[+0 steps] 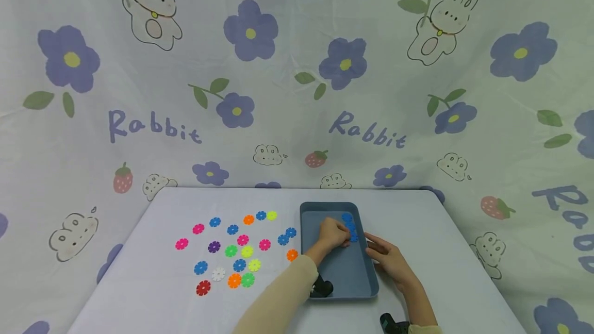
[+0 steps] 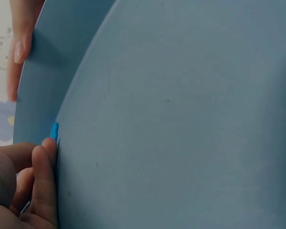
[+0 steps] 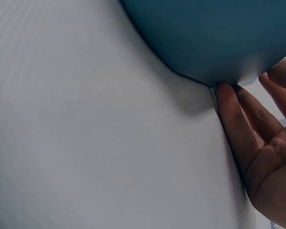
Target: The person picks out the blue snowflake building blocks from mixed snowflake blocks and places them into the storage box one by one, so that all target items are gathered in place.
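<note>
My left hand [image 1: 331,233] reaches into the grey-blue tray [image 1: 343,277], by the inner side of its right wall. Its thumb and fingers pinch a blue notched plastic disc [image 2: 54,131], and only a small edge of that disc shows in the left wrist view. Beside the fingertips, several blue discs [image 1: 347,217] lie in a row along the right wall of the tray. Outside that wall is my right hand [image 1: 389,261], whose extended fingers [image 3: 231,114] touch the tray from below its rim.
Left of the tray, several loose notched discs are scattered on the white table [image 1: 139,282]: a pink disc [image 1: 182,244], a purple disc [image 1: 214,247], a white disc [image 1: 218,273], a dark red disc [image 1: 203,287], plus orange, green, yellow and blue ones. A patterned curtain [image 1: 287,81] hangs behind.
</note>
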Action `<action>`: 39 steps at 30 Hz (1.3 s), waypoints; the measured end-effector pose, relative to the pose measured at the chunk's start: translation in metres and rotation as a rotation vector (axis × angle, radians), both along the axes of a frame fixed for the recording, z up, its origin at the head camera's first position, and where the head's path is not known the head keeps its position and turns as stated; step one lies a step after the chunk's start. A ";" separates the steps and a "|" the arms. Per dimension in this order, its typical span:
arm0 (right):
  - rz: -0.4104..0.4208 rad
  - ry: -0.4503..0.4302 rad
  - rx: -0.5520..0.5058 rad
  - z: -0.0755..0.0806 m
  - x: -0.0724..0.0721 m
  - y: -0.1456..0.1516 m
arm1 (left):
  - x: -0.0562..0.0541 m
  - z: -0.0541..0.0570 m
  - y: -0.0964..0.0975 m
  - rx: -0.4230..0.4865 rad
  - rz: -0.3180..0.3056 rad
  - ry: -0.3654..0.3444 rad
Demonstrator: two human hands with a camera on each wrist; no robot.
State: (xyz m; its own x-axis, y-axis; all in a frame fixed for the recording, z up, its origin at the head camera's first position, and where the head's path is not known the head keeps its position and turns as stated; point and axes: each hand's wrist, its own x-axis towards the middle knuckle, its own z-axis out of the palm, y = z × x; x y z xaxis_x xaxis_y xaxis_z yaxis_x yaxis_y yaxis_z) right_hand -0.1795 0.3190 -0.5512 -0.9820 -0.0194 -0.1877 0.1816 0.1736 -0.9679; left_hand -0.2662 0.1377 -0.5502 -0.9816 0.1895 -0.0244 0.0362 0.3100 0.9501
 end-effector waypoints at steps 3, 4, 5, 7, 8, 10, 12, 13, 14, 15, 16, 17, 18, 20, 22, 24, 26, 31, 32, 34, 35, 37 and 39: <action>-0.007 -0.004 -0.004 -0.001 0.000 0.000 | 0.000 0.000 -0.001 0.014 -0.001 -0.013; -0.015 -0.009 -0.010 -0.001 0.000 -0.001 | 0.000 0.000 -0.001 0.018 -0.002 -0.016; -0.017 -0.009 -0.011 -0.001 0.000 -0.001 | 0.000 -0.001 -0.001 0.020 -0.003 -0.018; -0.018 -0.006 -0.010 -0.002 0.000 -0.001 | 0.000 -0.001 -0.001 0.024 -0.007 -0.025; -0.018 -0.005 -0.010 -0.002 0.000 -0.001 | 0.000 -0.002 -0.001 0.026 -0.011 -0.029; -0.020 -0.007 -0.009 -0.002 0.000 -0.002 | -0.001 -0.003 -0.002 0.027 -0.016 -0.033; -0.022 -0.007 -0.007 -0.002 0.000 -0.002 | -0.001 -0.004 -0.002 0.036 -0.020 -0.048; -0.023 -0.007 -0.006 -0.002 0.000 -0.002 | -0.001 -0.005 -0.002 0.040 -0.022 -0.050; -0.023 -0.008 -0.007 -0.003 0.000 -0.002 | -0.002 -0.005 -0.002 0.046 -0.024 -0.052; -0.023 -0.009 -0.008 -0.003 0.001 -0.002 | -0.002 -0.006 -0.002 0.049 -0.023 -0.050; -0.023 -0.009 -0.009 -0.003 0.001 -0.002 | -0.002 -0.006 -0.003 0.054 -0.023 -0.049; -0.023 -0.008 -0.009 -0.003 0.001 -0.002 | -0.002 -0.006 -0.003 0.057 -0.025 -0.050; -0.022 -0.009 -0.009 -0.003 0.001 -0.002 | -0.002 -0.007 -0.003 0.059 -0.027 -0.047; -0.023 -0.010 -0.009 -0.003 0.002 -0.002 | -0.002 -0.008 -0.004 0.057 -0.031 -0.047; -0.026 -0.013 -0.008 -0.002 0.002 -0.003 | -0.002 -0.009 -0.004 0.054 -0.038 -0.047; -0.027 -0.018 -0.006 -0.002 0.002 -0.003 | -0.002 -0.011 -0.005 0.054 -0.044 -0.051; -0.028 -0.022 -0.003 -0.002 0.003 -0.003 | -0.002 -0.011 -0.006 0.060 -0.046 -0.057; -0.024 -0.017 0.008 0.000 0.002 -0.005 | -0.003 -0.010 -0.007 0.077 -0.044 -0.049; -0.023 -0.015 0.007 0.000 0.002 -0.005 | -0.002 -0.009 -0.007 0.077 -0.043 -0.048; -0.019 -0.015 0.011 0.000 0.001 -0.004 | -0.002 -0.008 -0.008 0.068 -0.044 -0.053; -0.019 -0.016 0.012 0.000 0.001 -0.004 | -0.003 -0.007 -0.008 0.066 -0.048 -0.062; -0.022 -0.014 0.017 -0.001 0.000 -0.002 | -0.003 -0.004 -0.009 0.072 -0.064 -0.092; -0.030 -0.011 0.025 -0.001 -0.001 0.000 | -0.005 0.001 -0.012 0.083 -0.091 -0.122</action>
State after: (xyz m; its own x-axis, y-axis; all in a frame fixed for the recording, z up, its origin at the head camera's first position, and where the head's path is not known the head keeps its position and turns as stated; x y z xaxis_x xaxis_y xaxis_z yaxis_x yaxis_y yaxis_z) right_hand -0.1807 0.3187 -0.5527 -0.9800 0.0147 -0.1986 0.1977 0.1917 -0.9613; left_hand -0.2711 0.1260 -0.5489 -0.9509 0.2842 -0.1224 -0.0560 0.2309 0.9714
